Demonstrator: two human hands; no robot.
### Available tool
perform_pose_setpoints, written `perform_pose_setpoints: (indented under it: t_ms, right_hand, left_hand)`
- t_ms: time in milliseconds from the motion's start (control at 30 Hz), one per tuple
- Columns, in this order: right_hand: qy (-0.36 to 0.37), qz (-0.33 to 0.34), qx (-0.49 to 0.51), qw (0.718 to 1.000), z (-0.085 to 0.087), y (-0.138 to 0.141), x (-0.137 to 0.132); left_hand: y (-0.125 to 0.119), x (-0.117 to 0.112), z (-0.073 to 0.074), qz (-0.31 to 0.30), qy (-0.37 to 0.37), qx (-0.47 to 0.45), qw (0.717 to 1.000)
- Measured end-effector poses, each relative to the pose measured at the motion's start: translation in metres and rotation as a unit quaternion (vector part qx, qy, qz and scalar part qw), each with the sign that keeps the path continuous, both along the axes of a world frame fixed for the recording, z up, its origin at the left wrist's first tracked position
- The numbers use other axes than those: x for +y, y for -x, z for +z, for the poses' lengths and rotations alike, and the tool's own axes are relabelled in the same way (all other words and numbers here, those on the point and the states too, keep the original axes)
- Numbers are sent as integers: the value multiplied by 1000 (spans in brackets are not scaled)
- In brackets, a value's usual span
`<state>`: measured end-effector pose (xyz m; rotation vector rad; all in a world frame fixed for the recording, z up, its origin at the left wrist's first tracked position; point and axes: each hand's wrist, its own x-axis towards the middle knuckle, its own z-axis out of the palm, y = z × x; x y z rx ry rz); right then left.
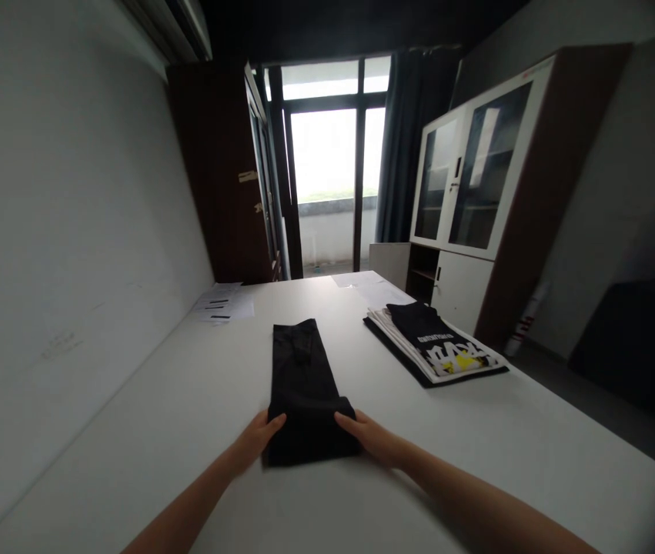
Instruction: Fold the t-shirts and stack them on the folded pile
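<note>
A black garment (304, 373), folded into a long narrow strip, lies on the white table (188, 431) in front of me. Its near end is doubled over toward the far end. My left hand (256, 437) grips the left edge of that fold, thumb on top and fingers hidden beneath the cloth. On the opposite edge, my right hand (370, 437) pinches the fold the same way. The garment's far end rests flat on the tabletop. Which kind of garment it is, I cannot tell for sure.
A stack of folded T-shirts (436, 346), the top one black with white and yellow print, lies to the right. Papers (226, 302) are at the far left, more sheets (376, 291) at the far edge. A wall (73, 269) borders the left; a cabinet (477, 177) stands beyond.
</note>
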<state>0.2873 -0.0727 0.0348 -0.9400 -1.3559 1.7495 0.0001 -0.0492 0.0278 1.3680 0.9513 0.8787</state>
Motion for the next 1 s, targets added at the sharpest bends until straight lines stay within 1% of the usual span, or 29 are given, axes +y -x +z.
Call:
perform_pose_setpoints:
  t_ms: [100,200,333,433,500,600,700,767,867,933,1000]
  right_hand:
    - [-19,20,-2,1000,1,-2,0]
    - [-20,24,-14,999,0,-3,1]
    - [14,18,-23,999,5,-2,-3]
    - [46,53,0,998,8,-2,-6]
    - [68,68,9,995,8,-3,-8]
    - [91,75,7,993,8,-7,-9]
    - [105,85,33,990,12,-8,-12]
    - [113,81,61,988,16,-6,-15]
    - [128,49,94,986,24,-4,-17]
    - [135,23,104,985,29,-3,-18]
    - [137,0,107,985,34,-3,-17]
  left_hand:
    - [-1,1,0,23,-24,-20,999]
    - [0,1,0,23,-15,-10,1000]
    - [2,-2,1,7,-14,13,1000]
    - [2,-3,-1,-15,-39,-6,999]
    - [2,-3,-4,-28,-29,-13,999]
    - [2,-2,-8,-4,5,18,1000]
    - [5,-4,-5,24,7,15,1000]
    - [8,-7,0,24,8,-1,1000]
    - [10,-10,8,12,12,-16,1000]
    - [10,-11,11,-16,-3,-30,999]
    - [9,-10,13,-56,-43,-39,997]
